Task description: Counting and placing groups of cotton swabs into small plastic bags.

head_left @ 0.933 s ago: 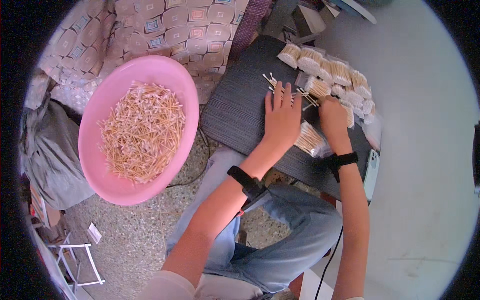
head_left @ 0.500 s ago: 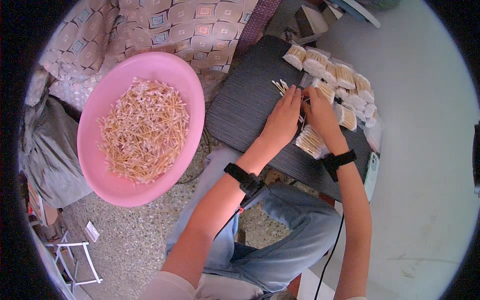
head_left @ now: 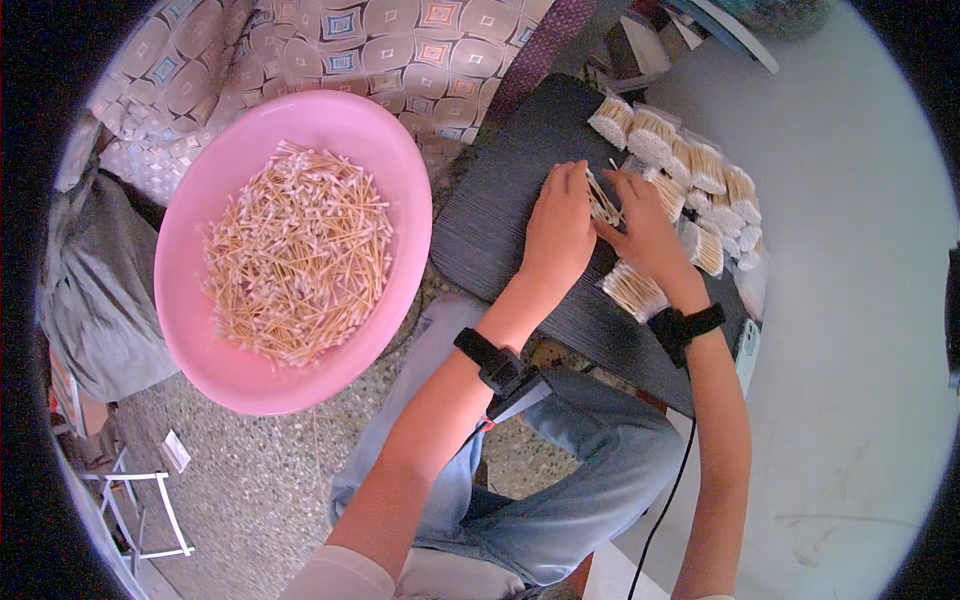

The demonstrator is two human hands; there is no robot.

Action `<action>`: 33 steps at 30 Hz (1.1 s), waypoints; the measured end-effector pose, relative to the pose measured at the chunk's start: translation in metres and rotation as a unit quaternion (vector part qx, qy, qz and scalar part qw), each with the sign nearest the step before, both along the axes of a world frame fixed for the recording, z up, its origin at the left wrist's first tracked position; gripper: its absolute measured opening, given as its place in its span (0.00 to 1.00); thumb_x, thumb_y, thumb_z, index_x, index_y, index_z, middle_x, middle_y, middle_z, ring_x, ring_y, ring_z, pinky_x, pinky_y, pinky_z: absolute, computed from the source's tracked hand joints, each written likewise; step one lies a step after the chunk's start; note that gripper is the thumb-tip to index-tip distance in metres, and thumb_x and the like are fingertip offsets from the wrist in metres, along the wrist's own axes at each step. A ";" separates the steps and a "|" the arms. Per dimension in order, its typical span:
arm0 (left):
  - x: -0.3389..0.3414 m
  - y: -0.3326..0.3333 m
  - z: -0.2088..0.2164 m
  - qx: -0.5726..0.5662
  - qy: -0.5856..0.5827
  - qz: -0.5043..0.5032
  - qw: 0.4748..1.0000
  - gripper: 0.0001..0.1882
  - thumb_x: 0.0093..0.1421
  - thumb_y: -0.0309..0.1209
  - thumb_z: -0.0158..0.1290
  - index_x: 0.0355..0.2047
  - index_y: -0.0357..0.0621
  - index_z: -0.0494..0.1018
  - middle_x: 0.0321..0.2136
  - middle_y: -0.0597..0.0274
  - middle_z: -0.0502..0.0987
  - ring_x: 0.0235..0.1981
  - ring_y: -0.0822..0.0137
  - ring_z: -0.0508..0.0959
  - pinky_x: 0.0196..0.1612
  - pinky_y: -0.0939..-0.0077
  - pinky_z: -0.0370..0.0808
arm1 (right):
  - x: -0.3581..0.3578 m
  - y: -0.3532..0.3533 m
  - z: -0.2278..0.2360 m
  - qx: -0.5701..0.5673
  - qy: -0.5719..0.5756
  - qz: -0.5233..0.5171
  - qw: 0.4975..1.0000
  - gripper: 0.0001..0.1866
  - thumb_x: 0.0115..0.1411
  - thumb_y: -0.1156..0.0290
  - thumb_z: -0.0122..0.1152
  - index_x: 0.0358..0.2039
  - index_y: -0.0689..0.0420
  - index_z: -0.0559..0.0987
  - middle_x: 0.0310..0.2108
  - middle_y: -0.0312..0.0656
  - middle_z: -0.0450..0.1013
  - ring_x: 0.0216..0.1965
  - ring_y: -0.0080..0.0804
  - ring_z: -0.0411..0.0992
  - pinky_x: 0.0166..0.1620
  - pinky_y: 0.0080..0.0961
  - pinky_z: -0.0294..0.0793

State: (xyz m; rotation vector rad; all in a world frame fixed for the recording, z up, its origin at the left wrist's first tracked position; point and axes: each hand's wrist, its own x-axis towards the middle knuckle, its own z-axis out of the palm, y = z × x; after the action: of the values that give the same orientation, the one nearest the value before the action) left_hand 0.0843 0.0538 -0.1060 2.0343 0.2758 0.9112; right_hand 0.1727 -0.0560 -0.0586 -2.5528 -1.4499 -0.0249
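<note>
On a dark, ribbed board, a small bunch of cotton swabs (head_left: pixel 603 204) lies between my two hands. My left hand (head_left: pixel 560 225) is closed along the left side of the bunch, its fingers pressed together and pointing away from me. From the right, my right hand (head_left: pixel 645 232) grips the bunch with bent fingers and thumb; one swab sticks up by its fingertips. Just below my right hand is a clear bag of cotton swabs (head_left: pixel 635 291). More bagged bundles of cotton swabs (head_left: pixel 704 168) are heaped beyond and to the right of it.
A big pink basin (head_left: pixel 415 250) of loose cotton swabs stands left of the dark board (head_left: pixel 490 220). A phone (head_left: pixel 747 357) rests by the board's right edge, near a pale wall (head_left: pixel 850 300). Patterned cloth (head_left: pixel 390 50) covers the far side. A black cable hangs from my right wrist strap.
Loose swabs that lay spread beyond my left fingertips are now gathered between both hands. My left hand has drawn slightly left, and the whole view has shifted a little.
</note>
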 end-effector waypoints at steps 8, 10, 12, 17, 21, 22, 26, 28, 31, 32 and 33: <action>0.000 -0.004 0.004 -0.023 0.060 -0.032 0.997 0.24 0.50 0.18 0.44 0.50 0.30 0.61 0.46 0.39 0.66 0.50 0.43 0.66 0.54 0.60 0.64 | 0.021 0.003 -0.022 -0.074 -0.103 0.006 0.992 0.42 0.52 0.51 0.58 0.55 0.74 0.57 0.55 0.64 0.57 0.50 0.59 0.62 0.53 0.42 0.63; 0.000 -0.004 0.003 -0.005 0.066 -0.025 0.997 0.24 0.50 0.18 0.45 0.50 0.30 0.61 0.46 0.39 0.67 0.49 0.44 0.66 0.53 0.59 0.64 | 0.020 0.003 -0.023 -0.075 -0.096 -0.011 0.992 0.42 0.52 0.50 0.57 0.55 0.73 0.57 0.54 0.64 0.58 0.50 0.60 0.62 0.53 0.42 0.62; 0.001 -0.005 0.000 0.014 0.072 -0.018 0.997 0.24 0.50 0.18 0.45 0.50 0.30 0.61 0.45 0.39 0.68 0.49 0.44 0.67 0.53 0.59 0.65 | 0.018 0.001 -0.023 -0.077 -0.090 -0.029 0.993 0.42 0.53 0.49 0.57 0.54 0.73 0.58 0.53 0.64 0.59 0.50 0.60 0.62 0.54 0.43 0.62; 0.003 -0.007 -0.008 0.096 0.026 -0.027 0.995 0.21 0.49 0.18 0.45 0.47 0.31 0.64 0.45 0.40 0.68 0.46 0.44 0.69 0.51 0.59 0.67 | 0.018 -0.004 -0.014 -0.039 -0.066 -0.038 0.996 0.39 0.51 0.52 0.59 0.54 0.70 0.61 0.49 0.61 0.62 0.49 0.56 0.61 0.54 0.43 0.60; 0.000 -0.011 0.000 0.000 0.072 -0.074 0.995 0.20 0.50 0.18 0.45 0.46 0.34 0.65 0.45 0.43 0.69 0.44 0.45 0.71 0.48 0.58 0.69 | 0.021 -0.016 -0.008 -0.046 0.001 0.021 0.999 0.37 0.50 0.54 0.62 0.53 0.69 0.63 0.47 0.59 0.63 0.49 0.54 0.61 0.53 0.42 0.61; -0.001 -0.009 0.002 -0.020 0.070 -0.063 0.995 0.20 0.50 0.18 0.44 0.46 0.36 0.65 0.44 0.45 0.69 0.43 0.45 0.72 0.46 0.57 0.69 | 0.018 -0.018 -0.007 -0.021 0.038 0.014 0.999 0.36 0.49 0.55 0.62 0.52 0.68 0.65 0.46 0.58 0.63 0.49 0.54 0.61 0.53 0.41 0.62; -0.005 -0.008 0.010 -0.036 0.060 -0.004 0.998 0.18 0.51 0.18 0.43 0.44 0.41 0.66 0.42 0.49 0.71 0.41 0.47 0.73 0.42 0.56 0.71 | 0.011 -0.027 -0.011 -0.012 0.043 -0.034 0.998 0.35 0.48 0.56 0.64 0.51 0.66 0.67 0.44 0.57 0.64 0.48 0.54 0.63 0.52 0.38 0.63; -0.003 -0.007 0.009 -0.043 0.054 -0.006 0.998 0.18 0.51 0.18 0.43 0.44 0.41 0.66 0.41 0.50 0.72 0.40 0.48 0.74 0.41 0.57 0.72 | 0.008 -0.024 -0.013 -0.015 0.020 -0.041 0.999 0.32 0.49 0.58 0.64 0.49 0.66 0.68 0.44 0.58 0.64 0.47 0.54 0.63 0.51 0.39 0.64; -0.002 -0.006 0.006 -0.043 0.048 -0.002 0.998 0.17 0.52 0.18 0.43 0.43 0.42 0.67 0.39 0.52 0.73 0.38 0.50 0.75 0.39 0.58 0.73 | -0.002 -0.010 -0.010 -0.004 0.003 -0.032 0.999 0.27 0.49 0.63 0.63 0.45 0.67 0.70 0.42 0.58 0.65 0.45 0.54 0.65 0.48 0.40 0.66; -0.002 -0.006 0.005 -0.036 0.047 0.003 0.998 0.17 0.52 0.19 0.43 0.43 0.42 0.67 0.38 0.53 0.74 0.37 0.52 0.75 0.38 0.59 0.73 | -0.003 -0.007 -0.008 0.009 0.009 -0.016 1.000 0.23 0.50 0.66 0.63 0.42 0.68 0.70 0.41 0.59 0.66 0.43 0.54 0.66 0.46 0.41 0.67; -0.002 -0.006 0.004 -0.036 0.048 0.003 0.998 0.17 0.52 0.19 0.43 0.43 0.42 0.67 0.38 0.53 0.74 0.37 0.52 0.75 0.38 0.59 0.73 | -0.001 -0.006 -0.009 0.010 0.010 -0.017 1.000 0.23 0.50 0.66 0.63 0.42 0.68 0.70 0.41 0.59 0.66 0.43 0.54 0.66 0.46 0.41 0.67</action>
State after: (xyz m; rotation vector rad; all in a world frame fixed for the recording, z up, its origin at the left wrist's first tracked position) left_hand 0.0822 0.0474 -0.1020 2.0145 0.3616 0.7972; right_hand 0.1718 -0.0620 -0.0680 -2.5547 -1.3926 -0.0195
